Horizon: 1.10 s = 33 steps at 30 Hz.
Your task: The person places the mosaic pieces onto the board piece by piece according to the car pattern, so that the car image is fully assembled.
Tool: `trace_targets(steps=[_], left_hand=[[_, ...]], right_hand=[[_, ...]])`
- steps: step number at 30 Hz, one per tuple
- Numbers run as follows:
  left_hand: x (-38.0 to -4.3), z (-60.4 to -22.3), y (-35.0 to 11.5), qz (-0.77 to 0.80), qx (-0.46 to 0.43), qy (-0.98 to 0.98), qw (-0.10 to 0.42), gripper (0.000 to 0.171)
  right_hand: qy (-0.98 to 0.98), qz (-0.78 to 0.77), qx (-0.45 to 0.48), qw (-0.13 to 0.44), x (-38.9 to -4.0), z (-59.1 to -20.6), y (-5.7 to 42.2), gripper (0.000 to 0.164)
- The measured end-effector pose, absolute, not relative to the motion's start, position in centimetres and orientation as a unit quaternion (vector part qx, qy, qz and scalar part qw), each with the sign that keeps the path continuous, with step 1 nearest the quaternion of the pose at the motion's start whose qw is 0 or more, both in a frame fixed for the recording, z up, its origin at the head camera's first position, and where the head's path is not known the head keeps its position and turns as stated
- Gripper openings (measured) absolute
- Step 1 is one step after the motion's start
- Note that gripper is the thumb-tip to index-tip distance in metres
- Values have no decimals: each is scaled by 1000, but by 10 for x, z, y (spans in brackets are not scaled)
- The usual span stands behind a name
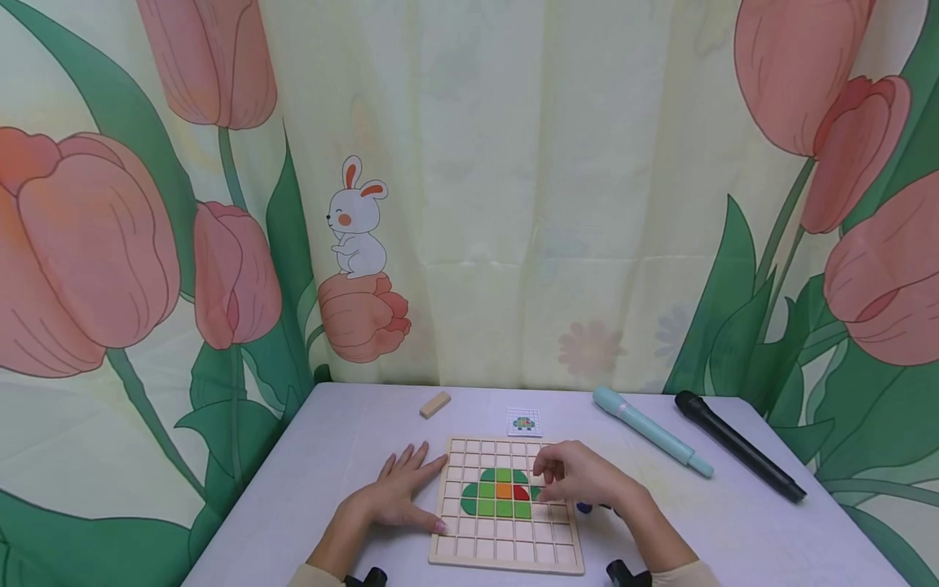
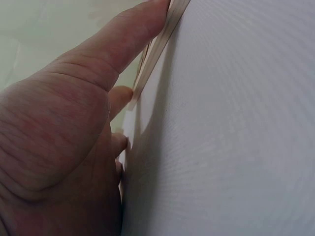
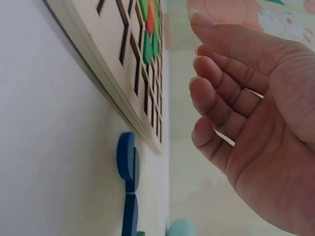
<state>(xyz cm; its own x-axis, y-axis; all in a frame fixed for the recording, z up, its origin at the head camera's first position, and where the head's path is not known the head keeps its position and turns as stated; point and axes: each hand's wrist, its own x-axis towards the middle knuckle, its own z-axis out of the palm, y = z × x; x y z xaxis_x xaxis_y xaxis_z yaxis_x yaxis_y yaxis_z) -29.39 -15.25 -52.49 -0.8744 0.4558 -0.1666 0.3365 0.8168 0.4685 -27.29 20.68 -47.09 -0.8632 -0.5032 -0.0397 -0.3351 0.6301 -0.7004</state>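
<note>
A wooden grid board [image 1: 499, 548] lies on the table, with green pieces [image 1: 486, 506], an orange square [image 1: 504, 490] and a red piece [image 1: 520, 492] set in its middle cells. My left hand [image 1: 392, 494] rests beside it, fingers spread, the thumb and index finger at its left edge. Over the right part of the board hovers my right hand [image 1: 583, 475]. Its fingers are loosely bent, and the right wrist view shows nothing between them and the thumb. Dark blue pieces [image 3: 126, 160] lie on the table beside the board, partly hidden by the right hand in the head view.
Behind the board is a small card [image 1: 524, 423] printed with a coloured pattern. A small wooden block [image 1: 435, 405] lies at the back left. To the right are a light teal pen-shaped stick [image 1: 653, 432] and a long black stick [image 1: 741, 447]. A tulip-print curtain [image 1: 484, 204] hangs behind the table.
</note>
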Motion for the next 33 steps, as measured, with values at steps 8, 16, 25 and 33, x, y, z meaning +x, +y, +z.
trace_targets(steps=[8,16,25,33], left_hand=[[-292,-521,-152,218,208,943,140,116],[-293,-522,-152,219,209,943,141,116],[-291,-521,-152,219,211,943,138,115],[-291,-521,-151,219,211,943,136,115]], right_hand=[[908,-344,-223,88,-274,-464,227,24],[910,-346,-209,91,-273,-461,250,23],[914,-346,-183,107,-277,-467,282,19],[914,-342,-176,129,-274,-470,302,18]])
